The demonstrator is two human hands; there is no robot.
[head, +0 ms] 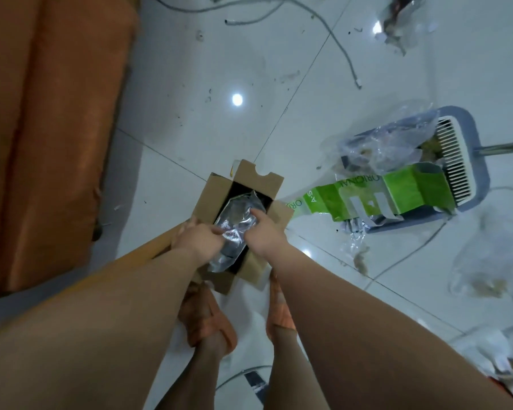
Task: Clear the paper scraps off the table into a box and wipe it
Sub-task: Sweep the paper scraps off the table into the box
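A brown cardboard box point(216, 190) stands open on the white tiled floor in front of my feet, its flaps spread. A crumpled silver foil bag point(234, 220) lies in its dark opening and sticks out over the near edge. My left hand point(199, 238) grips the bag's near-left side. My right hand point(264, 229) presses on the bag from the right, index finger pointing onto its top. No table and no cloth are in view.
An orange sofa point(51, 128) fills the left side. To the right lies a grey dustpan point(456, 161) with clear plastic and a flattened green carton point(391, 193). Cables point(332, 34), plastic wrap and crumbs litter the floor. My orange sandals point(208, 318) are below the box.
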